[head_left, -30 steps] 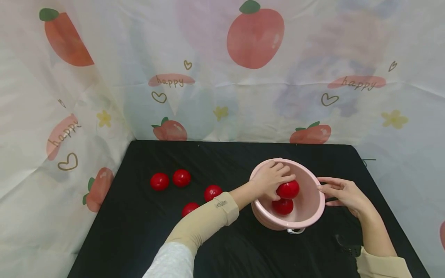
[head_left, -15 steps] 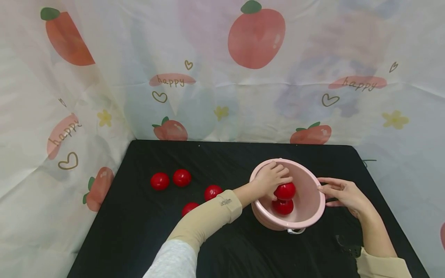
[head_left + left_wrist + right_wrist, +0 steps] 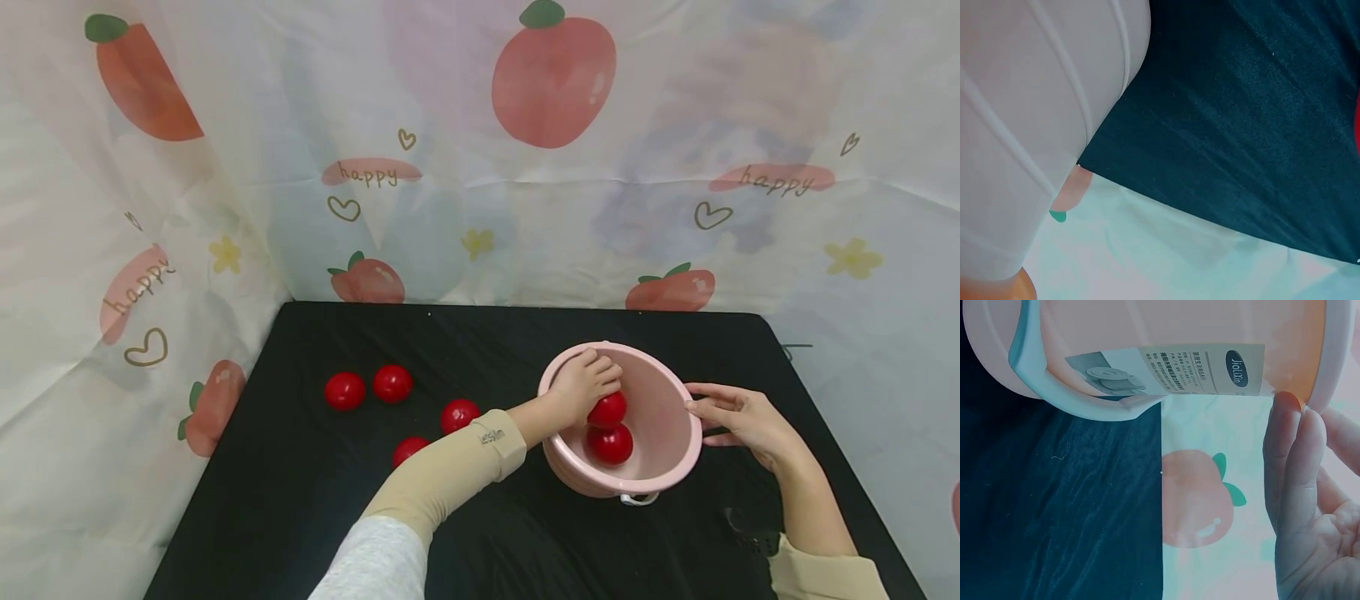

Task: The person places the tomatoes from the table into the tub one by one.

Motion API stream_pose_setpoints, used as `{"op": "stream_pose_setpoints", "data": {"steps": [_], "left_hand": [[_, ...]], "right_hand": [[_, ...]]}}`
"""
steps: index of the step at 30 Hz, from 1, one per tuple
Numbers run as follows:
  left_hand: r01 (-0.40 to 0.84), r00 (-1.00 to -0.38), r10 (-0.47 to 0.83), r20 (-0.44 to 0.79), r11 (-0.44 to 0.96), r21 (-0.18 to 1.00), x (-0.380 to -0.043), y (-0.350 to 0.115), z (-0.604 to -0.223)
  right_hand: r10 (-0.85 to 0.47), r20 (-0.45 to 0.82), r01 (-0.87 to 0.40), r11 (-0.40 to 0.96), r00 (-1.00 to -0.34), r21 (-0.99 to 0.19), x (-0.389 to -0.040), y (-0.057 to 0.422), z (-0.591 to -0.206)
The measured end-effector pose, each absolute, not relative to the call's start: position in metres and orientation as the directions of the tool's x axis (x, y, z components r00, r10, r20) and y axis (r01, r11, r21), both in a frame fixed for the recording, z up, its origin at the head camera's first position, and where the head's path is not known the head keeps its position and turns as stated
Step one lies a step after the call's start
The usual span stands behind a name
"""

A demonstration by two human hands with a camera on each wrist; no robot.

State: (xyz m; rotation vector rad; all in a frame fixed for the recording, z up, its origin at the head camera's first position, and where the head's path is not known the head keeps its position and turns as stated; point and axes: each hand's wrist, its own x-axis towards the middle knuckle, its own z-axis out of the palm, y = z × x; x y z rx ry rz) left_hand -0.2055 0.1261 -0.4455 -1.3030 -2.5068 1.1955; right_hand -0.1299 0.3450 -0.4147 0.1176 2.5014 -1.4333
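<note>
Patterned cloth (image 3: 442,275), printed with fruit, hearts and "happy" lettering, hangs beyond the fingers of both hands, behind a black-covered table (image 3: 495,533). Six red balls and one pink bucket (image 3: 663,417) are in view. Farthest left of the left fingers lie the first ball (image 3: 345,392) and the second ball (image 3: 392,384), close but apart. Nearer those fingers are the fourth ball (image 3: 407,450) and the third ball (image 3: 460,415), each partly behind the single left sleeve (image 3: 450,475). Inside the bucket, the left hand (image 3: 587,385) has its fingers curled over the fifth ball (image 3: 609,410); how tightly, I cannot tell. Just below that ball and touching it is the sixth ball (image 3: 610,446), on the wearer's side of the left fingers. One white handle (image 3: 640,500) and one printed label (image 3: 1172,369) sit left of the right fingers. Rightmost, the right hand (image 3: 742,421) pinches the bucket's rim between thumb and fingers.
</note>
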Motion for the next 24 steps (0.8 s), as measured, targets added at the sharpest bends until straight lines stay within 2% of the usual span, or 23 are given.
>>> {"op": "stream_pose_setpoints", "data": {"steps": [12,24], "left_hand": [[0.618,-0.666,0.690,-0.283,0.299,-0.727,-0.2011,0.1268,-0.4451],[0.628,-0.665,0.680,-0.308,0.287,-0.724,-0.2026,0.1278,-0.4473]], "right_hand": [[-0.061,-0.257,0.190,0.513,-0.965,-0.837,-0.1301,0.3440,-0.4132],[-0.059,-0.263,0.197,0.514,-0.963,-0.835,-0.1301,0.3446,-0.4144]]}}
